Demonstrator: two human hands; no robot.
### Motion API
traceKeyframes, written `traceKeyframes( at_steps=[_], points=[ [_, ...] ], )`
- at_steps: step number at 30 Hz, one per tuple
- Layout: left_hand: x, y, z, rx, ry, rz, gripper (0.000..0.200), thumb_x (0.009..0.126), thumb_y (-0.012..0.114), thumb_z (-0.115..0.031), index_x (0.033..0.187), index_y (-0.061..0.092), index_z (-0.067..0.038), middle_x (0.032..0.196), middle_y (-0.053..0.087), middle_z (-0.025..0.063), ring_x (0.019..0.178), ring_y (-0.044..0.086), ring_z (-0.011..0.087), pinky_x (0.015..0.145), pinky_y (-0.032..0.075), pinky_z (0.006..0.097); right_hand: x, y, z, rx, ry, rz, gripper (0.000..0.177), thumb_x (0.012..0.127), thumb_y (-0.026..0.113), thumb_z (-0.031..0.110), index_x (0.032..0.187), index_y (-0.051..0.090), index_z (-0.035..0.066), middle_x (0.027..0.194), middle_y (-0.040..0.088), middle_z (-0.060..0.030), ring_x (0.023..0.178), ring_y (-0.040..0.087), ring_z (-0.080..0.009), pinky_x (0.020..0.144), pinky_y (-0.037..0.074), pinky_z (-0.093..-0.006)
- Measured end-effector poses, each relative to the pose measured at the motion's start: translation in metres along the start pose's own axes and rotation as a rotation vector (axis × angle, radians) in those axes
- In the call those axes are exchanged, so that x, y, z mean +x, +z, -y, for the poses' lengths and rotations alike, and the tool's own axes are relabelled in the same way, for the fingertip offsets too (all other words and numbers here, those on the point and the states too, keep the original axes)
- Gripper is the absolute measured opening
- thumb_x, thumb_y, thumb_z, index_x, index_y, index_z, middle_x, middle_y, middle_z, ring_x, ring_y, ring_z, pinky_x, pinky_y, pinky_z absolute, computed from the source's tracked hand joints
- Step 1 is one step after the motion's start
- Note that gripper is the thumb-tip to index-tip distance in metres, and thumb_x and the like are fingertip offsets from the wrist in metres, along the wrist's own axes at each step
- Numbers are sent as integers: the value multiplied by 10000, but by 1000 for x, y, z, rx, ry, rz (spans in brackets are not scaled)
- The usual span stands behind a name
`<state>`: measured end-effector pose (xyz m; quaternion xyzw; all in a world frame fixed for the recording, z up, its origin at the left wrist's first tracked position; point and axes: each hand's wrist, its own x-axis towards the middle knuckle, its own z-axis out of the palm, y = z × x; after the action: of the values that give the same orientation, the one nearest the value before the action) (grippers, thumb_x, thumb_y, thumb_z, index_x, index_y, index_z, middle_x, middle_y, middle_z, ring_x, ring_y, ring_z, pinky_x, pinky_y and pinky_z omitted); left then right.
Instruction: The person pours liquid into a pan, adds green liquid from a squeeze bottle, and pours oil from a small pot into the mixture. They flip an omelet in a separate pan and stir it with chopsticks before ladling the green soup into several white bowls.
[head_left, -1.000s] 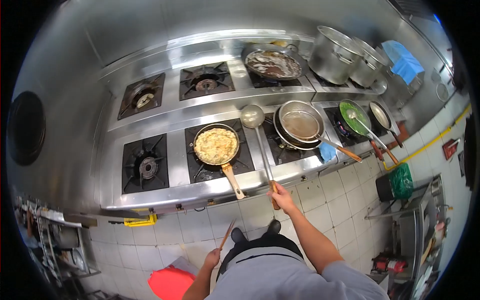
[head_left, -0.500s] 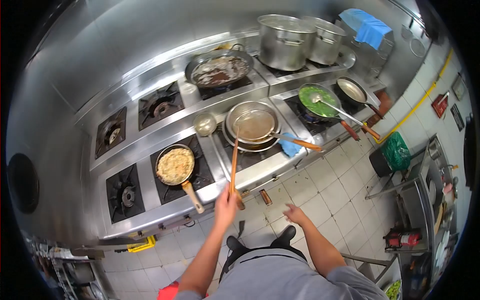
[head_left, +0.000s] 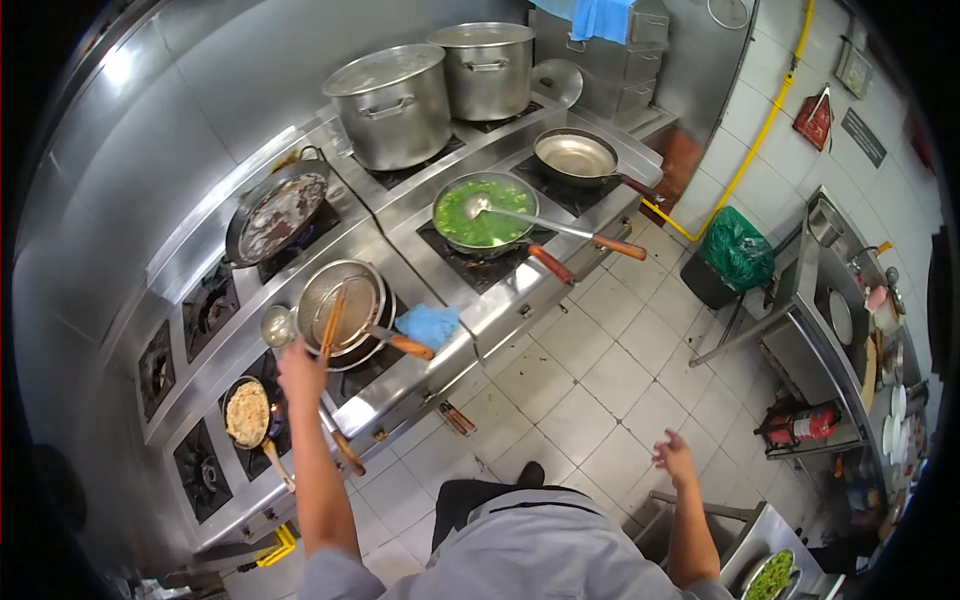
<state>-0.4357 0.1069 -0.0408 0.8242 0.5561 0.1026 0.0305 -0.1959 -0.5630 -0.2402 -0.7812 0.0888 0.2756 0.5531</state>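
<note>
My left hand (head_left: 301, 378) is closed around the lower end of a pair of long wooden chopsticks (head_left: 334, 318). Their tips rest over a wire strainer (head_left: 354, 292) with a wooden handle, which sits on a round metal pan on the stove. A ladle (head_left: 278, 326) lies just beside this hand, its handle passing under my wrist toward the stove's front edge. Close by, a small frying pan holds a browned omelette-like round (head_left: 247, 414). My right hand (head_left: 675, 456) hangs over the floor with its fingers apart, holding nothing.
A pan of green food (head_left: 465, 222) with a ladle in it stands on the stove, near another pan (head_left: 576, 157). Two tall pots (head_left: 390, 120) stand behind. A bin with a green bag (head_left: 738, 248) and a metal shelf unit (head_left: 800, 290) are to the right.
My view and body have turned to the right, so the stove appears shifted left. The chopsticks have come over the strainer with my left hand. My right hand has swung further right, fingers spread.
</note>
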Motion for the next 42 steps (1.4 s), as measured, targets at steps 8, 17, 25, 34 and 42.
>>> traceKeyframes(
  at_steps=[8,17,25,34,42],
  points=[
    [-160,-52,-131,-1485,955,1280,269,938,587,-158,728,647,0,750,658,105,656,630,217,585,478,323,74,41,277,-330,-824,-271,355,852,665,81,1195,582,48,994,607,-78,919,599,-193,792,498,-321],
    [-76,153,-387,-2147,-472,1384,465,966,515,-462,1217,551,-73,956,657,92,985,626,286,887,493,440,212,172,399,-1158,-1266,-80,567,774,674,92,1320,523,133,1036,597,-127,978,609,-314,830,501,-418],
    [-50,178,-416,-2247,-774,1381,161,910,591,-295,861,510,-165,683,470,-23,655,516,185,598,455,365,271,177,445,-1482,-1052,266,677,842,511,32,1463,377,269,971,575,-129,863,648,-293,708,550,-414],
    [-37,165,-411,-2151,-928,1242,158,916,588,-251,847,477,-162,626,422,-37,540,462,136,510,416,313,256,146,483,-1407,-880,428,587,904,555,154,1457,360,143,932,619,-191,788,641,-370,670,538,-459],
    [-39,155,-412,-2017,-807,1059,162,913,596,-116,919,436,-142,599,395,-34,445,392,97,394,366,277,205,126,496,-998,-129,761,567,980,517,251,1480,292,104,833,589,-137,538,597,-237,512,525,-364]
  ],
)
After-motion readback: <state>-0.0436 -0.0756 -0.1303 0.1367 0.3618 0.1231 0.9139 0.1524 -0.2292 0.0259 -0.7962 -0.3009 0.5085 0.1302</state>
